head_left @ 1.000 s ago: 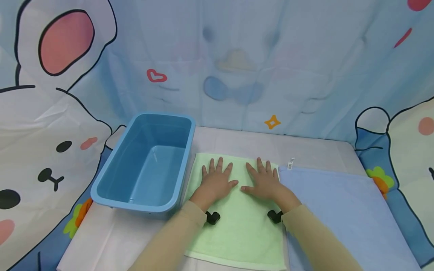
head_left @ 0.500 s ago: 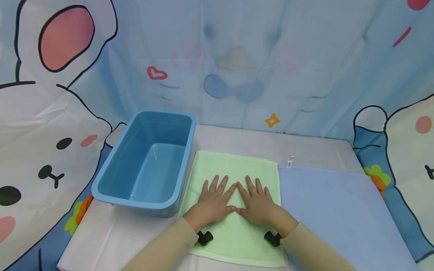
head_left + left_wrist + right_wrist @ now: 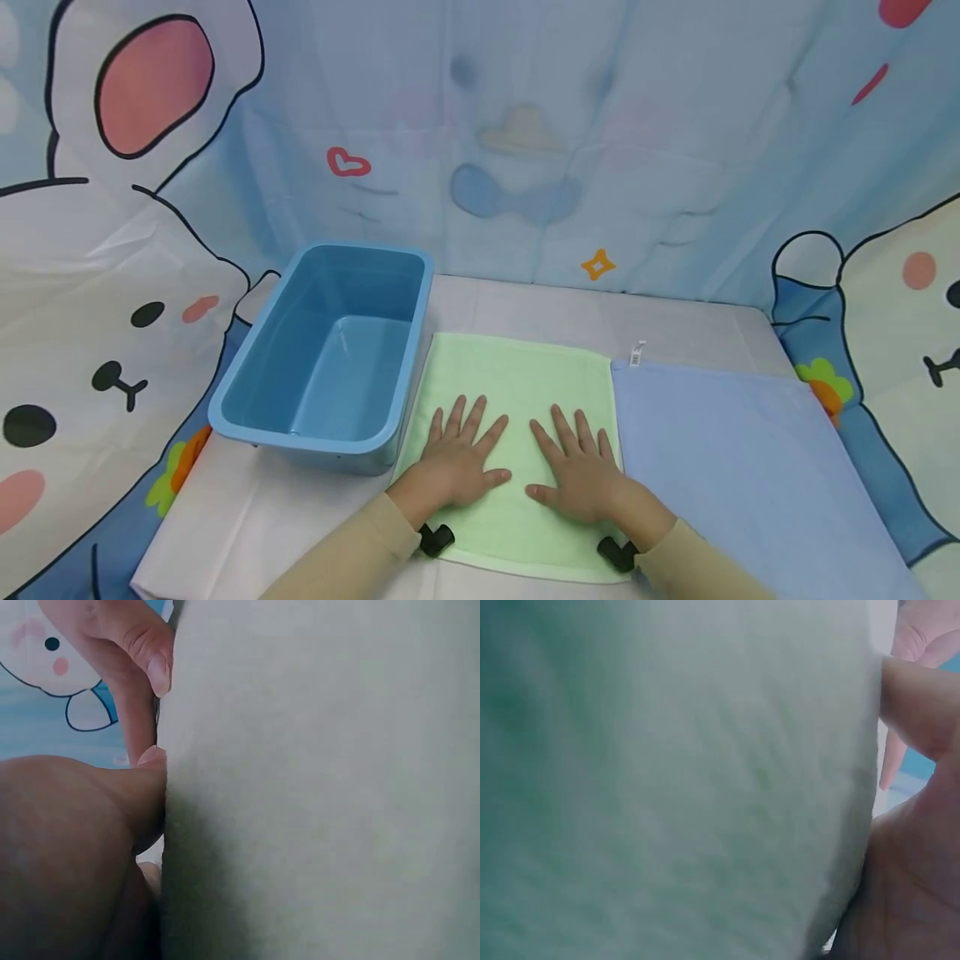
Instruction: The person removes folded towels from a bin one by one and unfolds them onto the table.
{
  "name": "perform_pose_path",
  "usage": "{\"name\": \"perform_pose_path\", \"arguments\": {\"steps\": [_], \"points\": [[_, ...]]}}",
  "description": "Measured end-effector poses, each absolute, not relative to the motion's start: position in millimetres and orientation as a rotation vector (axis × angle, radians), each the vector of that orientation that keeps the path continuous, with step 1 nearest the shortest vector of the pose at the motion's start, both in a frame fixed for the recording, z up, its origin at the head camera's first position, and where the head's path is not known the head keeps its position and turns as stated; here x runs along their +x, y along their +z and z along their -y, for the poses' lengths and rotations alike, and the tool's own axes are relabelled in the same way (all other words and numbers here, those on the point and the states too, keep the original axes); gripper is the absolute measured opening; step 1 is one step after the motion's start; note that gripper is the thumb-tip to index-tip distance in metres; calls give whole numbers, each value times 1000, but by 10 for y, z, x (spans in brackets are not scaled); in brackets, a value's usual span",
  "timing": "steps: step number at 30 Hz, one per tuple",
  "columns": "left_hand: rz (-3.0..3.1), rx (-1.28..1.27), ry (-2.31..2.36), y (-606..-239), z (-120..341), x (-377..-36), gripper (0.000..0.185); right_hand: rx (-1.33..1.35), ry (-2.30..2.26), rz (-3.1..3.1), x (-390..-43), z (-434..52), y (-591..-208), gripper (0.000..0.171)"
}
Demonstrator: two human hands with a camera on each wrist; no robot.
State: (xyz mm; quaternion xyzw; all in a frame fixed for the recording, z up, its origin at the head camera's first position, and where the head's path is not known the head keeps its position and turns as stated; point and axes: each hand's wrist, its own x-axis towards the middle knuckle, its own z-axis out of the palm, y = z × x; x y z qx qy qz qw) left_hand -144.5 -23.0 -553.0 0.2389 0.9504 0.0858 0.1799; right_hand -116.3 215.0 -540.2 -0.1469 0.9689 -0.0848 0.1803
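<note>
Smoothing the green towel (image 3: pixel 517 392) — flat already, not yet folded.
Left hand (image 3: pixel 453 462) and right hand (image 3: pixel 581 471) pressed palm-down with fingers spread, gripping nothing — beside blue tub (image 3: pixel 247 417), blue cloth (image 3: pixel 720 467).

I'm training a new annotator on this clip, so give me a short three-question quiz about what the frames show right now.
1. True or false: both the left hand and the right hand lie flat on the green towel.
2. Which thing lies directly to the right of the green towel?
A. the blue tub
B. the blue cloth
C. a red bowl
3. Fill in: the blue tub holds ____.

Key: 1 true; 2 B; 3 nothing.
</note>
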Motion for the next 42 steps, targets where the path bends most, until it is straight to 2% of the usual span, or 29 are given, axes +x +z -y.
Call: {"name": "perform_pose_path", "arguments": {"steps": [13, 42], "points": [[-2690, 699, 259, -5660, 386, -1339, 87, -382, -217, -2723, -1017, -2180, -5458, 105], [-2691, 721, 398, -5728, 773, -761, 89, -408, -275, -2746, -427, -2249, -5510, 112]]}}
